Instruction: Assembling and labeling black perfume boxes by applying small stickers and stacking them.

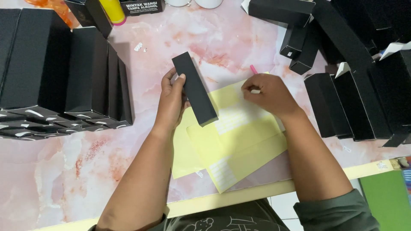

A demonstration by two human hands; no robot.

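Note:
My left hand (171,102) grips a slim black box (195,88), holding it tilted above the table. My right hand (269,95) rests with pinched fingers on a yellow sheet (239,141) that carries rows of small white stickers. A pink pen-like tip (253,69) pokes out just behind that hand; whether the hand holds it I cannot tell. More yellow sheets lie overlapped beneath, near the table's front edge.
A dense block of upright black boxes (60,72) fills the left side. Loose and opened black boxes (351,98) crowd the right and far right. A yellow bottle (112,10) and a labelled black box (141,6) stand at the back of the pink marbled tabletop (85,171).

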